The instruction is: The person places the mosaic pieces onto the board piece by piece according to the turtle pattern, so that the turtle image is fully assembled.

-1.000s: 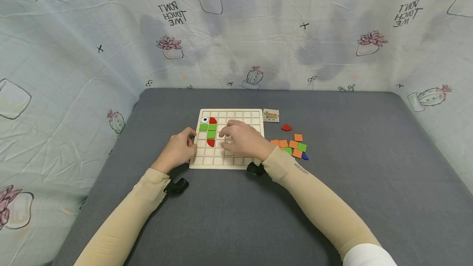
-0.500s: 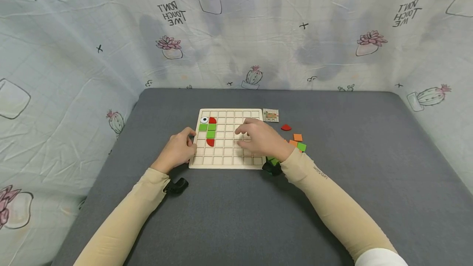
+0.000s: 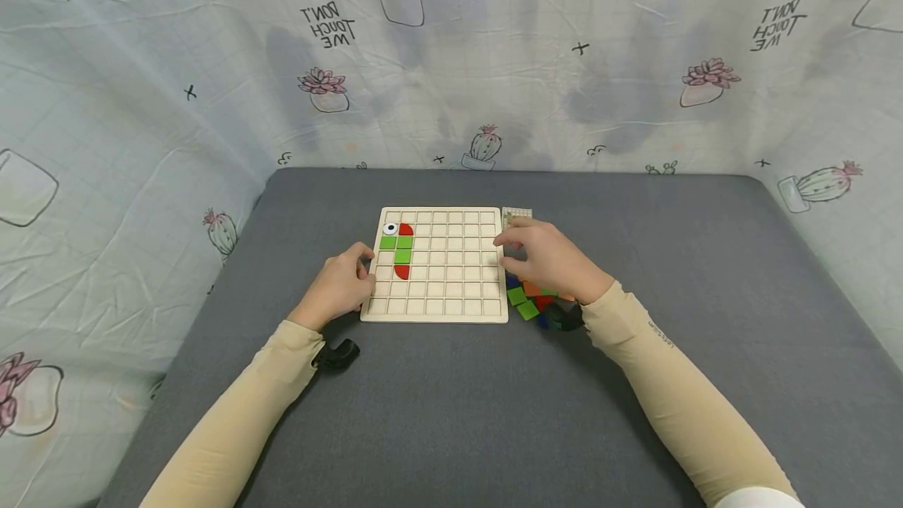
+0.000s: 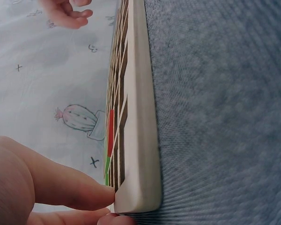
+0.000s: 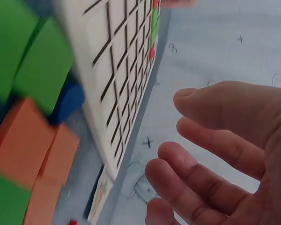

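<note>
My left hand (image 3: pixel 337 287) holds the left edge of a pale wooden grid board (image 3: pixel 451 288), thumb and fingertips at its rim near a corner in the left wrist view. On the board's left side lie a white eye tile (image 3: pixel 391 229), two red rounded tiles (image 3: pixel 402 272) and several green square tiles (image 3: pixel 403 256). My right hand (image 3: pixel 550 257) hovers over the board's right edge, fingers loosely bent and thumb apart. Nothing shows between its fingers in the right wrist view. A small pattern card (image 3: pixel 517 212) beside the board's far right corner is partly hidden by that hand.
Loose tiles lie right of the board, partly under my right hand: green squares (image 3: pixel 527 310), orange squares (image 5: pixel 25 136), a red piece (image 3: pixel 542 302) and a blue rounded piece (image 5: pixel 68 104). A grey table (image 3: pixel 437 414) bears everything, with a printed cloth (image 3: pixel 536 61) hanging behind.
My right hand has moved right, from the middle of the board to its right edge, uncovering grid cells and covering part of the card. The left hand and the tiles on the board stay put.
</note>
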Available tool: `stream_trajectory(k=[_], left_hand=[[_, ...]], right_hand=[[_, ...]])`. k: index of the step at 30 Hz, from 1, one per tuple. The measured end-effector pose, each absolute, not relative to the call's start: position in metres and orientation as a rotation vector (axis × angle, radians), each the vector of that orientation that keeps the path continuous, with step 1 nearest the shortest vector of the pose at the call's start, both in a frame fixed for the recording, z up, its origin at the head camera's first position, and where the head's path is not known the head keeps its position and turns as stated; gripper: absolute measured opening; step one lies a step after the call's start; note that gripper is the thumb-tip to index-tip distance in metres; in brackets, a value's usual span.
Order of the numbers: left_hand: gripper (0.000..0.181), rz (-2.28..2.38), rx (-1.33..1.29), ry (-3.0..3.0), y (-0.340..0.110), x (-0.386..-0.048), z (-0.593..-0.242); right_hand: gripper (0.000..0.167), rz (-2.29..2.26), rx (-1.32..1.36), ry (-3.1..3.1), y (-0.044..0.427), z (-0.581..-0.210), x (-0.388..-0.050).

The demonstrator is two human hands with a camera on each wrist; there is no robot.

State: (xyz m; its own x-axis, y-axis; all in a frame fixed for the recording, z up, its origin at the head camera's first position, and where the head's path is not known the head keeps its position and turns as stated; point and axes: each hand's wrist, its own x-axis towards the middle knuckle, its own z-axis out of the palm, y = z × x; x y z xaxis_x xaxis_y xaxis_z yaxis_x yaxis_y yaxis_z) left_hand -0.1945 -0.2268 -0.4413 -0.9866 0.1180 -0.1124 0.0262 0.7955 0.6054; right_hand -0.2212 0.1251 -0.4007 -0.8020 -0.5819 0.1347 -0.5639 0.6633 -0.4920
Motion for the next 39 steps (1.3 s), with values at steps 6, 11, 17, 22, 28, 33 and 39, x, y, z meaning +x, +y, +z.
stream_trajectory(k=[6,11,17,22,28,33,39], left_hand=[[0.038,0.966,0.111,2.827,-0.227,-0.195,-0.441],[0.039,0.966,0.103,2.826,-0.228,-0.195,-0.441],[0.039,0.963,0.11,2.831,-0.228,-0.195,-0.442],[0.038,0.968,0.118,2.833,-0.228,-0.195,-0.441],[0.038,0.965,0.119,2.837,-0.227,-0.195,-0.441],[0.038,0.967,0.122,2.835,-0.227,-0.195,-0.441],[0.038,0.973,0.13,2.835,-0.227,-0.195,-0.441]], right_hand=[[0.031,-0.788,-0.883,2.843,0.143,-0.404,-0.222],[0.031,-0.699,-0.913,2.875,0.15,-0.411,-0.223],[0.03,-0.647,-0.983,2.874,0.152,-0.42,-0.225],[0.029,-0.62,-0.994,2.874,0.151,-0.425,-0.226],[0.028,-0.599,-0.975,2.877,0.151,-0.429,-0.227],[0.026,-0.597,-0.977,2.888,0.151,-0.431,-0.228],[0.024,-0.645,-1.002,2.843,0.151,-0.429,-0.227]])
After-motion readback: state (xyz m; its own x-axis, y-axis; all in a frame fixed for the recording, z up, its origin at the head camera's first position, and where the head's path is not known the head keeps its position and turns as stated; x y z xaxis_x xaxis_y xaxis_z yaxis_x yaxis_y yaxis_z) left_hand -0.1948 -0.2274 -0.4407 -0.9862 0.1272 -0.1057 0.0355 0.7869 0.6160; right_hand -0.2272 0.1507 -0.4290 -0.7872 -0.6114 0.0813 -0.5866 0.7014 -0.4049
